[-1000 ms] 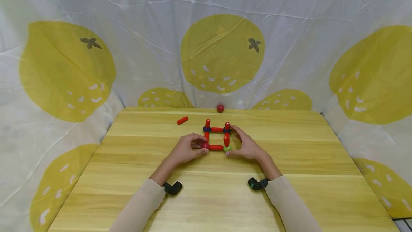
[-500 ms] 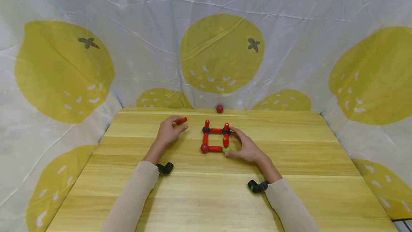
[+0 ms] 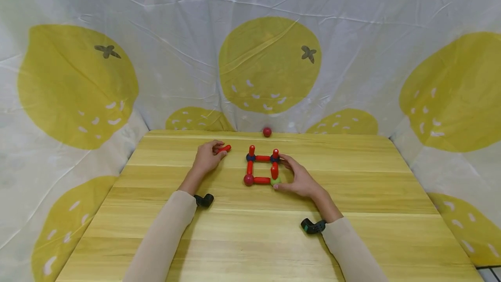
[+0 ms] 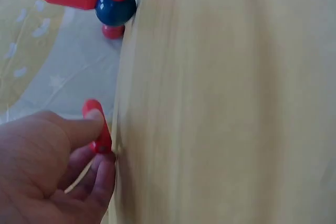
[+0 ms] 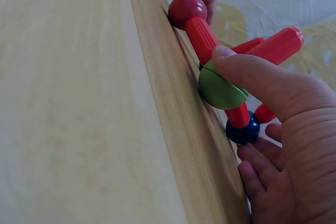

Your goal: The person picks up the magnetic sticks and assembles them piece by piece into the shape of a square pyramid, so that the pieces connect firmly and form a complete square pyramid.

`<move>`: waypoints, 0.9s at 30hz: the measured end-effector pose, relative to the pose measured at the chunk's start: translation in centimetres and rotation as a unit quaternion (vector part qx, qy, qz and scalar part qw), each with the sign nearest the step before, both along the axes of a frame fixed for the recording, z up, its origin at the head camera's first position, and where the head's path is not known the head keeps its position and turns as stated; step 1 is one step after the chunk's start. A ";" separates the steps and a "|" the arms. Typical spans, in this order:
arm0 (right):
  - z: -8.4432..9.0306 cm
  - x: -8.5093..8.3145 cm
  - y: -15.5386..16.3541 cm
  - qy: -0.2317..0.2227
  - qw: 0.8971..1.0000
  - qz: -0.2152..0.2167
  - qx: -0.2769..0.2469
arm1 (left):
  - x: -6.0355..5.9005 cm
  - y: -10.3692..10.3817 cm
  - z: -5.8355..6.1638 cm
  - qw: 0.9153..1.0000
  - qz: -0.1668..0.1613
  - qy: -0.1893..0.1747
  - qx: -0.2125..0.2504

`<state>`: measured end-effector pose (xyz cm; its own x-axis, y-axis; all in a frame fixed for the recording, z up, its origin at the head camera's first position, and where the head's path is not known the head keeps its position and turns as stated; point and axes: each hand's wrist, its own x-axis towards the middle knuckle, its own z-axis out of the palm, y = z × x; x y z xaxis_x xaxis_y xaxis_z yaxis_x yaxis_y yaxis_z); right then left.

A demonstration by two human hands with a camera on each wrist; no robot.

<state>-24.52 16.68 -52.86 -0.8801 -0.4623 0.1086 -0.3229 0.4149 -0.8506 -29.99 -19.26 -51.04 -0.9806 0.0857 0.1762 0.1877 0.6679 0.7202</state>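
rod-and-ball frame (image 3: 262,169) held on a wooden table (image 3: 352,225), loose red rod (image 3: 225,148) pinched to its left

table first, backed by a white cloth with yellow fruit prints (image 3: 270,64); the frame lies near the table's middle, a square of red rods joined by two blue balls, a dark red ball (image 3: 248,180) and a green ball (image 3: 275,181), with short red rods standing up from three corners. right hand (image 3: 297,177) curls about the frame's right side, thumb on the green ball. left hand (image 3: 206,158) sits apart from the frame, thumb and fingers pinching the loose red rod on the table. a small red ball (image 3: 267,132) rests at the far edge against the cloth.
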 end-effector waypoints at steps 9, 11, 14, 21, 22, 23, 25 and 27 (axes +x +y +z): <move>-0.2 -0.1 0.0 0.002 1.000 0.000 0.001 | 3.3 1.8 0.9 0.986 -0.093 -0.051 0.126; -0.1 -0.1 0.0 0.003 1.000 0.000 -0.001 | 4.1 2.3 1.0 0.979 -0.110 -0.067 0.156; -0.1 -0.1 0.0 0.002 1.000 0.000 0.001 | 5.0 2.9 1.1 0.971 -0.139 -0.078 0.180; -0.1 -0.1 0.0 0.002 1.000 0.004 -0.002 | 6.4 4.1 1.2 0.965 -0.176 -0.084 0.173; -0.1 -0.1 0.0 0.002 1.000 0.004 -0.002 | 6.5 4.2 1.1 0.966 -0.178 -0.086 0.169; -0.2 -0.1 0.0 0.003 1.000 0.005 -0.002 | 6.6 4.3 1.1 0.966 -0.179 -0.090 0.164; -0.2 -0.2 0.1 0.001 1.000 0.005 -0.004 | 6.6 4.6 0.8 0.966 -0.186 -0.093 0.156; -0.3 -0.2 0.1 0.002 1.000 0.006 -0.005 | 6.6 4.8 0.6 0.967 -0.190 -0.092 0.144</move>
